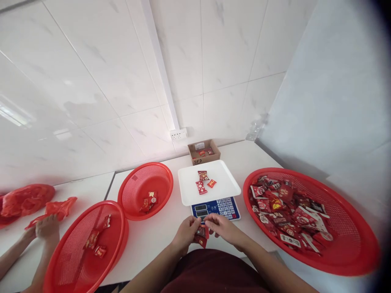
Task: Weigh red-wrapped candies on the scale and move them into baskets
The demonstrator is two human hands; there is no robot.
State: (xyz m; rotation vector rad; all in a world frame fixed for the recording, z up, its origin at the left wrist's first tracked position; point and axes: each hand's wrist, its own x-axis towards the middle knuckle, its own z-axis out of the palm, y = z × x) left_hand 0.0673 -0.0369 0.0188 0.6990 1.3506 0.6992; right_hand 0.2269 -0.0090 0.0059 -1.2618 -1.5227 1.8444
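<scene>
My left hand (185, 232) is closed on small red snack packets (200, 235), low in front of my body. Facing it, my right hand (225, 228) has its fingers loosely bent and apart beside the packets; whether they touch is hard to see. Just beyond both hands is a weighing scale with a blue keypad (215, 209) and a white pan (187, 191). Lying on the pan are two larger red packets (201, 187) and a small orange-red one (211, 183).
To the right, a large red basket (351, 248) holds many wrapped snacks. Two red baskets (165, 175) (120, 244) at left contain several packets each. Behind the scale stands a cardboard box (210, 159). At far left, another person's hands (47, 228) touch a red plastic bag (62, 208).
</scene>
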